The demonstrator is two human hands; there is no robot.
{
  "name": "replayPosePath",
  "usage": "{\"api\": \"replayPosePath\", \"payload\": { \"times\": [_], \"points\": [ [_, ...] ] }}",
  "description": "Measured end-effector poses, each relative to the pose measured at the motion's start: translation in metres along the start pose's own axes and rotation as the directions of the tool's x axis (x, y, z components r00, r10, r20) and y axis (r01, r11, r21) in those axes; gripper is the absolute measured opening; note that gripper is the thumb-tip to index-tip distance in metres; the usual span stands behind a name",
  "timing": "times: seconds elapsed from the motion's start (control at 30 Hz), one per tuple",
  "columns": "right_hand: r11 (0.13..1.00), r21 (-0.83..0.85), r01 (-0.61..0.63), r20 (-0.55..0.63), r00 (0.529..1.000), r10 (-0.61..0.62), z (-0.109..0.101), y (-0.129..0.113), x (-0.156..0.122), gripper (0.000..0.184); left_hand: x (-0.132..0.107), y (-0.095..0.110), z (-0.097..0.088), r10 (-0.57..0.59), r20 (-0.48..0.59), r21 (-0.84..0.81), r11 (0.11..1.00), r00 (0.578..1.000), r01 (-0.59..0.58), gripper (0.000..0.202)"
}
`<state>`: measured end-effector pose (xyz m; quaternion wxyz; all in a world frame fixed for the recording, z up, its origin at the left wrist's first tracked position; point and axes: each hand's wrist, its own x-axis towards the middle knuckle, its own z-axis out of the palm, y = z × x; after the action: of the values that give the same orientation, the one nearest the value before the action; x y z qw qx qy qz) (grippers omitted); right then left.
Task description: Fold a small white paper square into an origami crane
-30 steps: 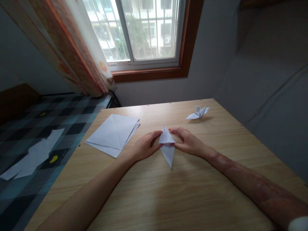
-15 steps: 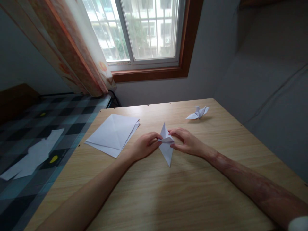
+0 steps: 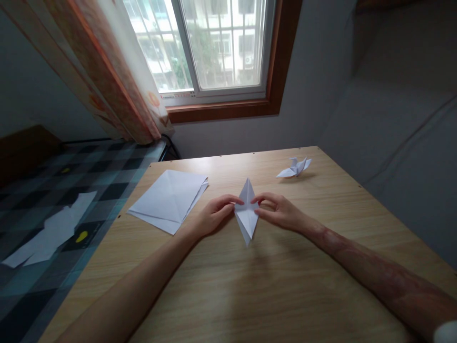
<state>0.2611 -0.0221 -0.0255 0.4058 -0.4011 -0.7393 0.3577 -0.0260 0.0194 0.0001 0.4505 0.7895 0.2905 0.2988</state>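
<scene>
A white folded paper [image 3: 247, 216], shaped like a long diamond with one point away from me and two points toward me, is held just above the wooden table [image 3: 221, 286]. My left hand [image 3: 215, 214] pinches its left corner between thumb and fingers. On the right side, my right hand [image 3: 280, 209] grips the opposite corner, with a fingertip resting on the paper's face. Creases run down the middle of the paper. Farther back on the right stands a finished white paper crane [image 3: 295, 167].
White paper sheets [image 3: 167, 200] with fold creases are stacked at the table's left. Cut paper scraps [image 3: 53, 233] lie on the checkered bed [image 3: 21, 286] beyond the left edge. A window [image 3: 221, 47] and a curtain [image 3: 103, 71] are behind the table.
The front flap, folded partway across the middle before, now lies down toward me. The paper's face is spread flatter, and both hands have stayed at its sides.
</scene>
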Motion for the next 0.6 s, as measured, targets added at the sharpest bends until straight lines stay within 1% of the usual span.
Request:
{"api": "replayPosePath", "payload": {
  "times": [0.03,0.1,0.13,0.2,0.27,0.33,0.4,0.47,0.6],
  "points": [
    [1.000,-0.011,-0.003,0.014,1.000,0.003,0.001,-0.003,0.000,0.026,0.000,-0.002,0.002,-0.035,-0.003,-0.021,0.999,0.999,0.035,0.031],
    [1.000,-0.013,-0.011,0.019,1.000,0.012,0.002,-0.009,0.000,0.025,0.000,-0.007,0.009,-0.073,-0.004,-0.072,0.995,0.997,0.073,0.046],
    [1.000,-0.018,-0.019,0.019,1.000,0.020,0.003,-0.010,0.000,0.024,0.000,-0.009,0.012,-0.085,-0.003,-0.089,0.992,0.996,0.085,0.050],
    [0.999,-0.013,-0.036,0.006,0.999,0.036,0.005,-0.009,-0.001,0.024,-0.001,-0.011,0.017,-0.099,-0.005,-0.116,0.988,0.995,0.098,0.053],
    [0.999,0.019,-0.046,-0.014,0.999,0.046,0.007,-0.005,-0.001,0.025,-0.001,-0.010,0.021,-0.101,-0.013,-0.108,0.989,0.995,0.099,0.052],
    [0.997,0.053,-0.050,-0.022,0.998,0.051,0.008,-0.001,-0.001,0.028,-0.002,-0.007,0.022,-0.094,-0.039,-0.035,0.995,0.995,0.092,0.049],
    [0.999,0.032,-0.038,-0.026,0.999,0.039,0.009,0.002,-0.002,0.031,-0.002,-0.005,0.023,-0.065,-0.089,0.090,0.993,0.994,0.073,0.043],
    [0.999,-0.041,0.007,-0.040,0.999,-0.009,0.010,0.003,-0.002,0.036,-0.001,-0.004,0.024,-0.008,-0.128,0.211,0.977,0.992,0.035,0.039],
    [0.972,-0.199,0.128,-0.022,0.991,-0.135,0.010,0.003,-0.003,0.048,0.000,-0.006,0.025,0.151,-0.136,0.413,0.907,0.979,-0.082,0.035]
  ]
}}
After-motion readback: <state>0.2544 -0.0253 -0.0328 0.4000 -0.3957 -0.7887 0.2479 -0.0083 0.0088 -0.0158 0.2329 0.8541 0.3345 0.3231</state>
